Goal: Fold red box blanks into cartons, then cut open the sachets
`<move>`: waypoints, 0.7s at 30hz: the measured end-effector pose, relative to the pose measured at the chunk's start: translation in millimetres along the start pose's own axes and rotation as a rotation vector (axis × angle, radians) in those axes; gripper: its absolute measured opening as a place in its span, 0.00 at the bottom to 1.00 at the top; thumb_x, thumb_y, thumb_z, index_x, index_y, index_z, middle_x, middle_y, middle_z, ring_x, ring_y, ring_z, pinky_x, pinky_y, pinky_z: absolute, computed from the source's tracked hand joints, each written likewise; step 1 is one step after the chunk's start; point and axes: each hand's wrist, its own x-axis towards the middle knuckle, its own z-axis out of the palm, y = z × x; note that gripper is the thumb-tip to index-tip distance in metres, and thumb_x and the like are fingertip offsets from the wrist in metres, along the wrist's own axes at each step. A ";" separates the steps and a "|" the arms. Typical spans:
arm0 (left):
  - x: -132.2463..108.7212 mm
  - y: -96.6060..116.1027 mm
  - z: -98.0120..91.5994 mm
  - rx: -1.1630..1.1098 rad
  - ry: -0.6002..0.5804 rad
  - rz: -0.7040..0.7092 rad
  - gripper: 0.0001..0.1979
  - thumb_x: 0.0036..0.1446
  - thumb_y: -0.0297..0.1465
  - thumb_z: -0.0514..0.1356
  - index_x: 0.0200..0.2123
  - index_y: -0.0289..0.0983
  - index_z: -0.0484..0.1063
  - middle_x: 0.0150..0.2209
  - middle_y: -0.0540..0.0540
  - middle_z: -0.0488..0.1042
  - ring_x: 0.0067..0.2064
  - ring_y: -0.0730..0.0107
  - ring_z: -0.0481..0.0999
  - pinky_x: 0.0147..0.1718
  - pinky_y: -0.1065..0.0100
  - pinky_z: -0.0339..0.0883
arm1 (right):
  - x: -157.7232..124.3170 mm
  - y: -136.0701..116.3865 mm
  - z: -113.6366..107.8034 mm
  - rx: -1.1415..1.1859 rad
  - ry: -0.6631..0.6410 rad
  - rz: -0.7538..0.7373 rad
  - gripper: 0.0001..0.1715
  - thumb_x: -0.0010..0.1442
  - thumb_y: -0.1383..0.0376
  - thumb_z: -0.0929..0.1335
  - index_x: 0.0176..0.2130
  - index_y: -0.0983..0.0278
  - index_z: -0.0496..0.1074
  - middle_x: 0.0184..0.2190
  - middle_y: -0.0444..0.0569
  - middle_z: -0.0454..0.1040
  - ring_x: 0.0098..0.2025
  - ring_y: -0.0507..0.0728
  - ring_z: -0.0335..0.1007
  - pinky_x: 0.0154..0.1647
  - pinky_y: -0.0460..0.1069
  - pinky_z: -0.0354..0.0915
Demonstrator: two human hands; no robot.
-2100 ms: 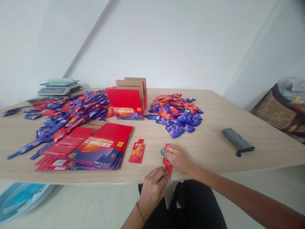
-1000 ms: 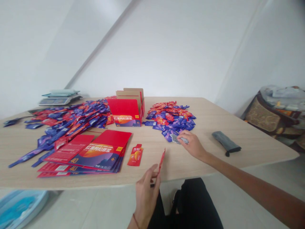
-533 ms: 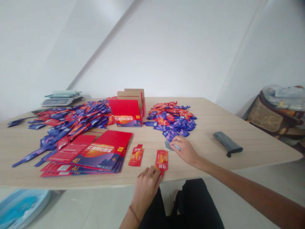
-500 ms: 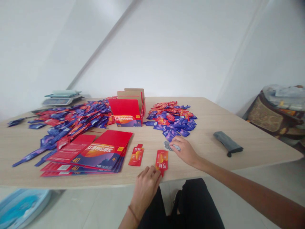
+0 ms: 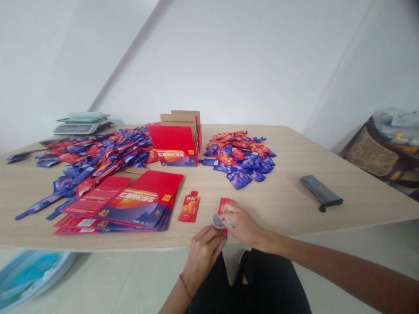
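Near the table's front edge, my left hand [image 5: 207, 245] is closed, its fingertips pinching the narrow lower end of a red sachet [image 5: 224, 203] that lies flat. My right hand [image 5: 242, 223] grips a crumpled grey cloth [image 5: 217, 220] and presses it over the middle of that sachet, hiding most of it. To the left, apart from both hands, lies a second red sachet [image 5: 189, 207] with orange fruit printed on it, its neck pointing away from me.
Flattened red cartons [image 5: 144, 200] are stacked at left. Behind stands an open red box [image 5: 175, 146], between a large sachet heap [image 5: 108, 150] and a smaller sachet pile [image 5: 242, 157]. A grey pouch [image 5: 321, 192] lies at right, a scale [image 5: 80, 126] far left, a blue basin [image 5: 36, 274] below.
My right hand has brought the grey cloth from beside the smaller pile, toward me and left, onto the red sachet. My left hand stays at the sachet's end. The view has shifted slightly.
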 end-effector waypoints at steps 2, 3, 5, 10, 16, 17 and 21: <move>-0.9 -1.0 0.3 -0.020 -0.011 -0.019 0.08 0.72 0.28 0.60 0.41 0.40 0.81 0.40 0.45 0.82 0.43 0.64 0.80 0.44 0.62 0.77 | -5.7 -0.1 14.0 -0.044 -0.041 -0.028 0.10 0.67 0.72 0.68 0.37 0.61 0.78 0.38 0.48 0.74 0.41 0.56 0.70 0.41 0.50 0.66; -1.5 -1.5 0.5 -0.026 -0.018 -0.029 0.08 0.72 0.28 0.60 0.41 0.40 0.80 0.40 0.45 0.82 0.43 0.63 0.80 0.44 0.62 0.77 | -7.7 0.6 18.5 -0.065 -0.058 -0.053 0.09 0.67 0.72 0.68 0.37 0.62 0.78 0.38 0.48 0.74 0.41 0.56 0.69 0.41 0.50 0.66; -2.3 -2.0 1.3 -0.038 -0.024 -0.043 0.08 0.71 0.27 0.60 0.41 0.40 0.80 0.41 0.45 0.82 0.44 0.63 0.80 0.44 0.62 0.77 | -8.3 3.5 22.1 -0.108 -0.083 -0.102 0.07 0.67 0.71 0.69 0.38 0.62 0.77 0.38 0.49 0.73 0.42 0.57 0.68 0.42 0.51 0.65; -1.5 -1.9 2.9 -0.063 -0.002 -0.044 0.07 0.70 0.26 0.61 0.43 0.40 0.81 0.41 0.45 0.82 0.45 0.63 0.80 0.45 0.62 0.77 | 12.6 24.5 13.1 -0.196 -0.066 -0.098 0.08 0.70 0.70 0.68 0.39 0.62 0.78 0.38 0.50 0.74 0.44 0.60 0.67 0.46 0.53 0.65; -0.8 -2.5 3.1 -0.053 0.024 -0.025 0.07 0.70 0.27 0.62 0.45 0.40 0.81 0.41 0.45 0.83 0.45 0.62 0.80 0.44 0.61 0.78 | 48.1 66.9 10.8 -0.280 -0.066 0.075 0.12 0.68 0.76 0.66 0.40 0.65 0.79 0.41 0.54 0.75 0.47 0.60 0.69 0.50 0.53 0.66; -1.1 -2.5 3.1 -0.054 0.022 -0.024 0.07 0.70 0.27 0.62 0.45 0.40 0.81 0.41 0.45 0.83 0.45 0.62 0.80 0.44 0.61 0.78 | 50.9 71.1 10.1 -0.273 -0.061 0.108 0.13 0.68 0.77 0.66 0.40 0.66 0.79 0.41 0.53 0.75 0.46 0.59 0.70 0.50 0.53 0.66; -3.3 -2.7 3.3 -0.054 0.009 -0.021 0.07 0.71 0.27 0.61 0.46 0.40 0.81 0.42 0.45 0.82 0.46 0.63 0.80 0.45 0.61 0.78 | 51.2 66.9 -1.5 -0.143 0.098 0.102 0.12 0.69 0.75 0.66 0.40 0.64 0.79 0.42 0.51 0.75 0.46 0.57 0.71 0.51 0.52 0.67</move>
